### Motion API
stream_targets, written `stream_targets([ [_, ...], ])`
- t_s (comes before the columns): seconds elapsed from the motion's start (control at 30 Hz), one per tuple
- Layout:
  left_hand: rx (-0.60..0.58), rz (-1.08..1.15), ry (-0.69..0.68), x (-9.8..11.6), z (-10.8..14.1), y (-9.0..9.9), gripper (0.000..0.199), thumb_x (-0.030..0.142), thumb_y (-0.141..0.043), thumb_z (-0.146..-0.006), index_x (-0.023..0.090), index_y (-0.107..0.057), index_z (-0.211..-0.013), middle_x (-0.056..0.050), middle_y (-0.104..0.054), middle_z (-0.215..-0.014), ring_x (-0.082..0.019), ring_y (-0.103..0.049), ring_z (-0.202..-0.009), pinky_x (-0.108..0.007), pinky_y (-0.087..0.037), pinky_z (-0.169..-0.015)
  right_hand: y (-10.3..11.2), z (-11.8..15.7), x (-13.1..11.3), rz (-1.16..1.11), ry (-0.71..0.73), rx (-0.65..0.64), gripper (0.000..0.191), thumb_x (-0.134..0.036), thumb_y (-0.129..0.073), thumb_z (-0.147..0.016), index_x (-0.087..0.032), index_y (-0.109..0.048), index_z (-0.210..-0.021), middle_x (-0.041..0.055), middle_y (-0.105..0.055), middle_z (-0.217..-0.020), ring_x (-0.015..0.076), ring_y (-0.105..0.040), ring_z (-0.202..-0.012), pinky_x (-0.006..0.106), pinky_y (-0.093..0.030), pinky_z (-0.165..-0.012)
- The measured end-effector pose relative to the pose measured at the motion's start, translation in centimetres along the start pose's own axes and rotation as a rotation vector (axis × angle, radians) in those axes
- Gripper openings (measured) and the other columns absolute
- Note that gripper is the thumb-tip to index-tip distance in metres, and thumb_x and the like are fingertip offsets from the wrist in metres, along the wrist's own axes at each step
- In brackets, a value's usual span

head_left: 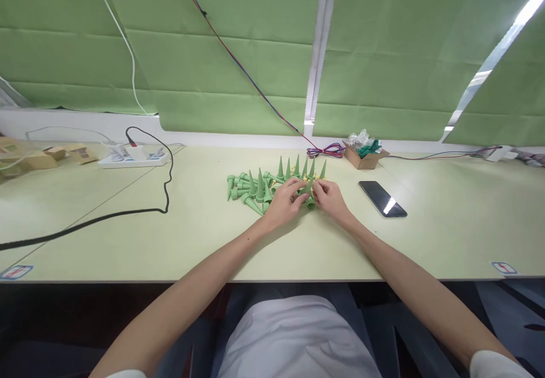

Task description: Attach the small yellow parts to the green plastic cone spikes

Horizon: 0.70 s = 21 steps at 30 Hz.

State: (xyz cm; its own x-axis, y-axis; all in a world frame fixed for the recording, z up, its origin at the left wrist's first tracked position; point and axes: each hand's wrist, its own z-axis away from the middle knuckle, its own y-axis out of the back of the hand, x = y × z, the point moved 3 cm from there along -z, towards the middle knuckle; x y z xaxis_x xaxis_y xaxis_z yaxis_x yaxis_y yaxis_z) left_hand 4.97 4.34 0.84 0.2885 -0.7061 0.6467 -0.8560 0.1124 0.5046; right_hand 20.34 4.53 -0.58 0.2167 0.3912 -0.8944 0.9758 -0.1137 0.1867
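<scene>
My left hand is closed around a green plastic watering spike, its pointed tip up. Close against it, the fingers of my right hand are pinched together at the spike's side; what lies between them is hidden. Behind both hands, several green spikes stand upright in a group with small yellow parts among them. To the left, a loose pile of more spikes lies on the table, some on their sides and a few pointing up.
Right of my hands lies a black phone. A small cardboard box with clear plastic and dark green material stands behind it, beside coiled wires. At the left are a white power strip, a black cable and cardboard pieces.
</scene>
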Motion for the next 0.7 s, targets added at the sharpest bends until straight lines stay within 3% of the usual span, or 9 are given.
stream_targets([
  [0.23, 0.072, -0.020, 0.047, 0.0, -0.2, 0.4, 0.025, 0.020, -0.054, -0.091, 0.020, -0.065, -0.113, -0.009, -0.053, -0.125, -0.007, -0.053, -0.065, -0.025, -0.050, -0.063, -0.6, 0.0, 0.3, -0.097, 0.023, -0.010, 0.047, -0.062, -0.059, -0.085, -0.022, -0.045, -0.063, -0.0054, -0.038, -0.048, 0.0099, -0.033, -0.042, 0.024, -0.027, -0.040],
  [0.4, 0.181, 0.063, 0.164, -0.3, -0.2, 0.6, 0.036, 0.019, -0.060, -0.086, 0.020, -0.052, -0.121, -0.010, -0.054, -0.122, -0.006, -0.054, -0.063, -0.022, -0.047, -0.057, -0.5, 0.0, 0.1, -0.124, 0.044, 0.011, 0.045, -0.063, -0.057, -0.087, -0.022, -0.048, -0.069, -0.0060, -0.038, -0.051, 0.0096, -0.034, -0.043, 0.024, -0.029, -0.040],
  [0.5, 0.147, 0.219, 0.281, -0.6, -0.3, 0.4, 0.022, 0.037, -0.056, -0.092, 0.018, -0.053, -0.103, -0.006, -0.061, -0.107, -0.006, -0.053, -0.052, -0.022, -0.043, -0.045, -0.3, 0.0, -0.1, -0.164, 0.032, 0.042, 0.042, -0.061, -0.059, -0.087, -0.022, -0.051, -0.074, -0.0066, -0.038, -0.053, 0.0093, -0.034, -0.043, 0.024, -0.029, -0.040],
  [0.6, 0.044, 0.388, 0.349, -0.7, -0.4, 0.0, 0.045, 0.059, -0.045, -0.095, 0.016, -0.054, -0.083, -0.005, -0.063, -0.083, -0.008, -0.053, -0.044, -0.024, -0.039, -0.037, -0.2, 0.1, -0.4, -0.186, 0.024, 0.054, 0.040, -0.060, -0.061, -0.086, -0.022, -0.052, -0.076, -0.0068, -0.039, -0.055, 0.0088, -0.034, -0.043, 0.024, -0.029, -0.039],
  [0.7, -0.034, 0.476, 0.391, -0.7, -0.5, -0.3, 0.051, 0.067, -0.049, -0.090, 0.017, -0.054, -0.077, -0.002, -0.060, -0.062, -0.011, -0.052, -0.039, -0.024, -0.038, -0.035, -0.2, 0.3, -0.7, -0.179, 0.037, 0.022, 0.040, -0.059, -0.062, -0.086, -0.021, -0.053, -0.075, -0.0070, -0.038, -0.054, 0.0085, -0.035, -0.042, 0.024, -0.028, -0.039],
])
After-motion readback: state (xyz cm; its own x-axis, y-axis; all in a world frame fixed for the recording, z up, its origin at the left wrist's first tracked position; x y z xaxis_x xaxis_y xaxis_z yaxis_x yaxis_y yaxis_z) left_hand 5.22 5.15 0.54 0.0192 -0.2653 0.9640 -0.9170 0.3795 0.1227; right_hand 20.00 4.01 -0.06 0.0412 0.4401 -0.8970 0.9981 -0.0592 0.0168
